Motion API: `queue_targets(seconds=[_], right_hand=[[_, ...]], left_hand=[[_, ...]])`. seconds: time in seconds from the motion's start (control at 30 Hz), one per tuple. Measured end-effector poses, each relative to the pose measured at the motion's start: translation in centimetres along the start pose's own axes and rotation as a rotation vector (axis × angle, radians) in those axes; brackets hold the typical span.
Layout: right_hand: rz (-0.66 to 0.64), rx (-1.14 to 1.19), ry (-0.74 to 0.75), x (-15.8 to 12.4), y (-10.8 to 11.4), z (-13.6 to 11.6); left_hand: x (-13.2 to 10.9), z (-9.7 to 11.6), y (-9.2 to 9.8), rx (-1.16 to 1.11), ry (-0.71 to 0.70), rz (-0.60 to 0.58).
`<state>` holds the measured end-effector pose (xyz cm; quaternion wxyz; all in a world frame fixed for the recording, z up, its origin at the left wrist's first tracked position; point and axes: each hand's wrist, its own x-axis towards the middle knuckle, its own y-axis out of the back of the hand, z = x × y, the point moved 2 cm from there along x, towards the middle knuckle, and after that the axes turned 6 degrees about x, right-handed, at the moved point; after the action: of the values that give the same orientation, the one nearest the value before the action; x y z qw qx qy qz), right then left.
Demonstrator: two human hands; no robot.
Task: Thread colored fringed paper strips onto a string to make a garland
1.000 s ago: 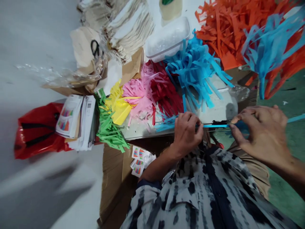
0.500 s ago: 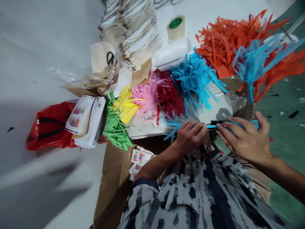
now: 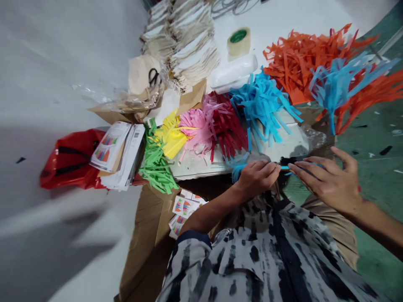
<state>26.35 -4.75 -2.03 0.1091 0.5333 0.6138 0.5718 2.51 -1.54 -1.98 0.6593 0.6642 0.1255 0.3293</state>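
Observation:
Between my hands, low in front of my chest, stretches a blue fringed paper tassel (image 3: 237,167), its cut strips sticking out on the far left. My left hand (image 3: 260,177) is closed around it near the fringe. At the other end, my right hand (image 3: 329,178) pinches the narrow twisted blue part, thumb and fingertips together and the other fingers fairly straight. Much of the tassel is hidden by my fingers. Just beyond lie more tassels: blue (image 3: 264,105), dark red (image 3: 229,134), pink (image 3: 197,128), yellow (image 3: 173,138) and green (image 3: 155,167).
Orange fringed paper (image 3: 302,63) is heaped at the back right, beside another blue tassel (image 3: 333,90). Farther back are a tape roll (image 3: 239,44), stacked cloth bundles (image 3: 195,52) and black-handled scissors (image 3: 154,77). Printed cards (image 3: 111,147) rest by a red bag (image 3: 72,159); a cardboard box (image 3: 147,230) stands below.
The blue fringe left of my left hand is more bunched, and less of the blue end shows past my right hand. The view has shifted slightly, so the table things appear farther right.

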Motion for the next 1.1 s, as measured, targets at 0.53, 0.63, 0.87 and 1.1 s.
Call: queue_targets(seconds=[0.53, 0.63, 0.87, 1.1], right_hand=[[0.114, -0.097, 0.137, 2.4, 1.6, -2.6], [0.208, -0.149, 0.211, 3.9, 3.5, -2.9], [0.341, -0.272, 0.477, 6.3, 7.6, -4.1], [0.345, -0.291, 0.423, 6.6, 8.1, -5.2]], left_hand=[[0.5, 1.4, 3.7, -0.15, 0.203, 0.021], [1.6, 1.4, 6.9, -0.507, 0.435, 0.095], [2.9, 0.9, 10.6, -1.666, 0.657, -0.265], [2.8, 2.2, 9.9, -1.955, 0.892, -0.187]])
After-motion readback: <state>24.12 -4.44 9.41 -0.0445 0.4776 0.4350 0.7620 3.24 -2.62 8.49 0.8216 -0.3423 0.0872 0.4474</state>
